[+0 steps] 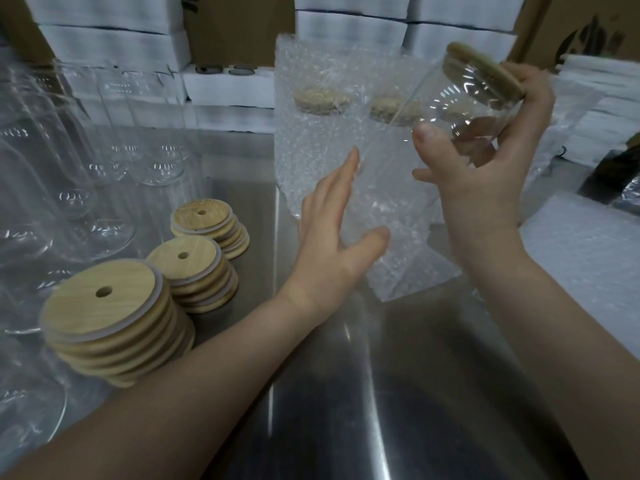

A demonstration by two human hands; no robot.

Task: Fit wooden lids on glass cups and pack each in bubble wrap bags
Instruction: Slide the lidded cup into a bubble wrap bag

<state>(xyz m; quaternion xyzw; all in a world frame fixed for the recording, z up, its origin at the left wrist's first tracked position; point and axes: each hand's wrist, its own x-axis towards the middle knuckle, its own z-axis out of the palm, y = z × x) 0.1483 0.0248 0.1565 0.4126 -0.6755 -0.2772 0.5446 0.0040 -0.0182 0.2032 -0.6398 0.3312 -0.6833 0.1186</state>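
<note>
— Head view: glass cup (460,109), lidded, tilted at upper right, gripped near wooden lid (485,69) by curled right hand (485,174), above bubble wrap bag (405,268).
— Left hand (332,237)?
— Spread flat against bag. Better to steady mouth open, ease base in straight.

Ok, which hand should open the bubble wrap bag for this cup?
Left: the left hand is open at the bubble wrap bag, while the right hand grips the lidded glass cup.

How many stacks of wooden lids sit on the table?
3, all at left: nearest stack, middle stack, far stack beside the glass cups. None seems hidden.
</note>
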